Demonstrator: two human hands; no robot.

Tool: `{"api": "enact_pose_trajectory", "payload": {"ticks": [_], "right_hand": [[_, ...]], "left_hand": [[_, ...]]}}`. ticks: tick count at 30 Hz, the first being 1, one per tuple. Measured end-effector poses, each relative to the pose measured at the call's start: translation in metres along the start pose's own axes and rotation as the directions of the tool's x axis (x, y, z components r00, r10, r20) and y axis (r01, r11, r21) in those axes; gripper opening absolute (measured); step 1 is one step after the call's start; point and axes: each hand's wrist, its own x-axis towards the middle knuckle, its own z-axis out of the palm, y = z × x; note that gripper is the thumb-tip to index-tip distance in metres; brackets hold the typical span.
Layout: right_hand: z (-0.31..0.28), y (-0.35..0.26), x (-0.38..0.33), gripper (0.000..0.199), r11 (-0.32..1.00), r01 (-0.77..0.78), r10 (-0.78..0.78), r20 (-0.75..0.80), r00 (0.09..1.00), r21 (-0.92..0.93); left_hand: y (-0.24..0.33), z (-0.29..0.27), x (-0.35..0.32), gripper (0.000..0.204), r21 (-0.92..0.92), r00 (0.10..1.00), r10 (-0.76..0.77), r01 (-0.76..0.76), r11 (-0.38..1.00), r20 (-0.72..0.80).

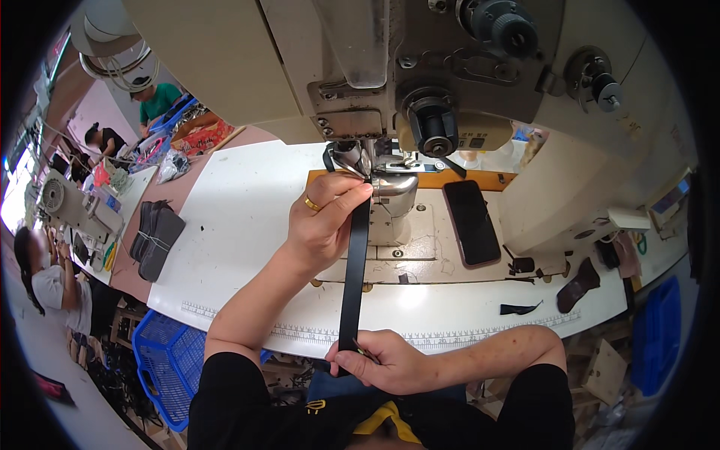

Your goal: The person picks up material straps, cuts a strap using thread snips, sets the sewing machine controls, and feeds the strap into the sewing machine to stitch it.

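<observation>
A long black strap (pixel 355 277) runs from the sewing machine's presser foot down toward me. My left hand (pixel 326 217), with a gold ring on one finger, pinches the strap's upper part just below the needle area. Lower down, my right hand (pixel 386 363) is closed around the strap's near end, in front of the table edge. A small thin greenish and dark item (pixel 364 349) shows at its fingers, too little visible to name. The sewing machine (pixel 397 196) has a rounded metal post under the foot, and the strap's far part is hidden there.
A black phone (pixel 472 223) lies right of the post. Dark scraps (pixel 520 308) and a brown piece (pixel 579 285) lie at right. Bundled grey pieces (pixel 156 238) are at left. A blue basket (pixel 171 360) stands below the table's left edge. Other people work at far left.
</observation>
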Motion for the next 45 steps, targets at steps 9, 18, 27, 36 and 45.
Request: {"api": "enact_pose_trajectory", "payload": {"ticks": [9,18,27,36,45], "right_hand": [[-0.0005,-0.0007,0.0001,0.023,1.000,-0.001,0.001,-0.006,1.000,0.006],[-0.0008,0.0005,0.0005,0.024,1.000,-0.003,0.004,-0.009,1.000,0.013],[0.0005,-0.0001,-0.0010,0.025,0.999,-0.044,0.044,0.001,0.999,0.024],[-0.0020,0.0006,0.0032,0.024,0.997,-0.057,0.057,-0.010,0.998,0.045],[-0.0016,-0.0012,0.0018,0.023,0.995,-0.098,0.098,0.012,0.995,0.023]], "left_hand": [[-0.0013,-0.0001,-0.0016,0.034,-0.006,1.000,0.006,-0.006,1.000,0.021],[-0.0033,-0.0019,-0.0005,0.032,0.000,0.999,0.042,-0.042,0.999,0.034],[-0.0006,-0.0007,-0.0004,0.031,-0.027,0.999,0.024,-0.023,0.999,0.029],[0.0024,0.0031,0.0039,0.034,0.001,1.000,0.003,-0.003,1.000,-0.015],[0.0006,0.0032,0.0030,0.034,-0.052,1.000,0.021,-0.022,0.998,-0.019]]}}
